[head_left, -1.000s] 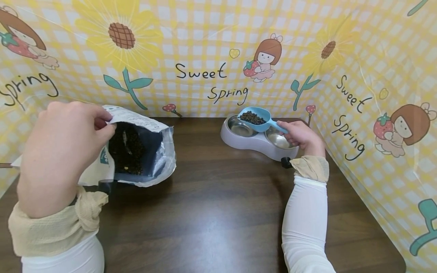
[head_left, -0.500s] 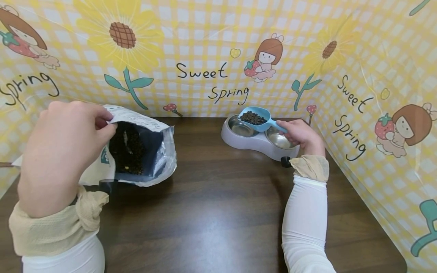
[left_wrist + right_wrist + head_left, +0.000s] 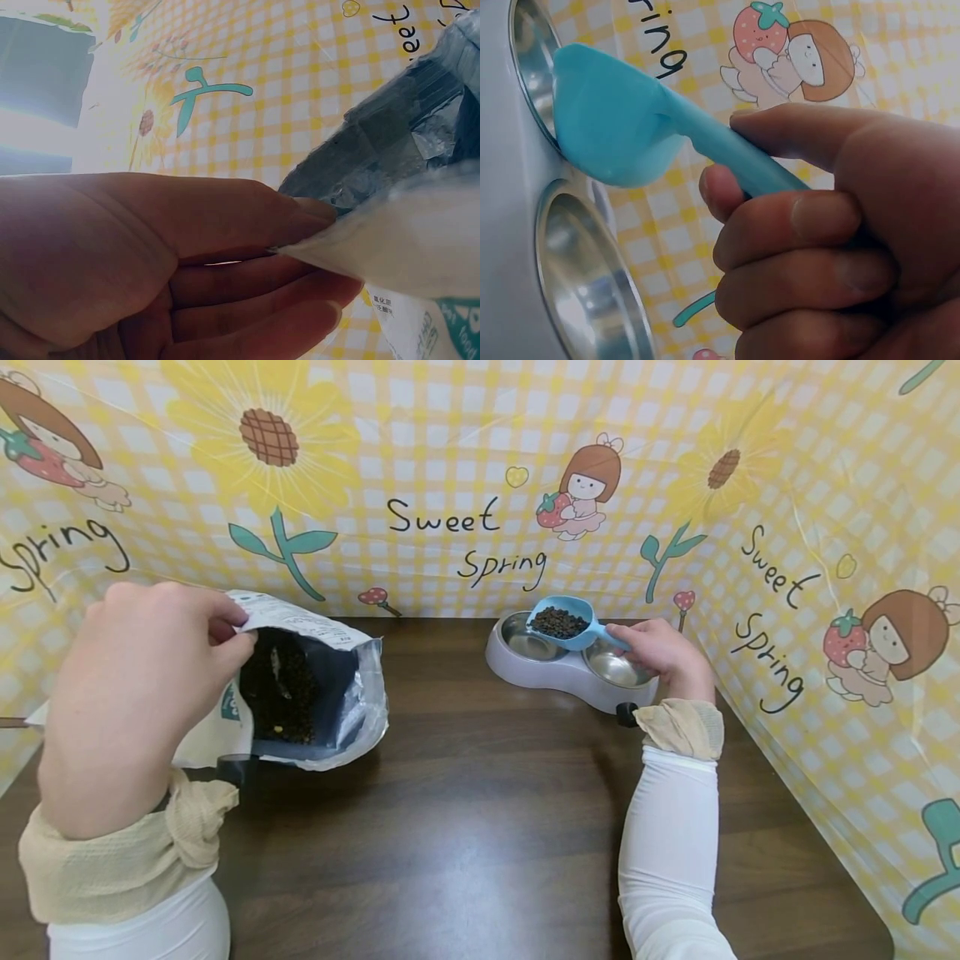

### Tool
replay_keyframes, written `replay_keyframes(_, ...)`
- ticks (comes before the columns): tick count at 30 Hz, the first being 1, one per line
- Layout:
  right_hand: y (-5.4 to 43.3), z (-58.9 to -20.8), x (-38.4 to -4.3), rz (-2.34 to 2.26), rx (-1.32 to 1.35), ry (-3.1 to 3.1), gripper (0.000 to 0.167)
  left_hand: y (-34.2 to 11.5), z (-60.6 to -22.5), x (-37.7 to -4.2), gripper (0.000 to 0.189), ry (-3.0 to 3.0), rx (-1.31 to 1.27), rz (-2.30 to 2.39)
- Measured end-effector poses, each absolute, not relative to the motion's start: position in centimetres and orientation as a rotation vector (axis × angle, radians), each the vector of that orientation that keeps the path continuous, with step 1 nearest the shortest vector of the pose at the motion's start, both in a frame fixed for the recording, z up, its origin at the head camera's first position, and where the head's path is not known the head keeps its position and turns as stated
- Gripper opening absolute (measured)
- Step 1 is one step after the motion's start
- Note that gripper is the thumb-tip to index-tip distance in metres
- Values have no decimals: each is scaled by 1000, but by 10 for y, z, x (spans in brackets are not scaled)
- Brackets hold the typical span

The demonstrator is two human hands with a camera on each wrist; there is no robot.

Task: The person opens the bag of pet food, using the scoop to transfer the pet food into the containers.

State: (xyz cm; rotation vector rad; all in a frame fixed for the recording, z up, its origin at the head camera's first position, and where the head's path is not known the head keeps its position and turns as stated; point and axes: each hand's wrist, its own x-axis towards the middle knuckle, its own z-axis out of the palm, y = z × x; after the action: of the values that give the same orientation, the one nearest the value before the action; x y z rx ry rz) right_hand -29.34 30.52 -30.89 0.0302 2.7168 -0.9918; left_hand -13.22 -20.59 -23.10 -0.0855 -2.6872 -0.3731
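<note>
"Sweet Spring" at twelve o'clock on the checked cloth (image 3: 442, 460), again at three, "Spring" towards nine; most print on the bag (image 3: 420, 240): too small!

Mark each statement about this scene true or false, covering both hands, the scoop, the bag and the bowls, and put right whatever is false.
1. The right hand grips the blue scoop. True.
2. The blue scoop is empty. False: it holds dark pellets.
3. The left hand pinches the edge of the open bag. True.
4. Two metal bowls sit in one pale stand. True.
5. In the head view, the open bag is to the right of the pale stand. False: it is to the left.
</note>
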Motion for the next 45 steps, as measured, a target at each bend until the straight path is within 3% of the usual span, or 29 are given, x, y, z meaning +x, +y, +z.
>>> replay_keyframes(10,293,-298,-288,-754,-35,2868,57,-205,-229,-131,23,-2684,-95,-377)
replay_keyframes(45,284,-300,-288,-640,-177,2991,50,-205,-228,-130,22,-2692,-108,-371)
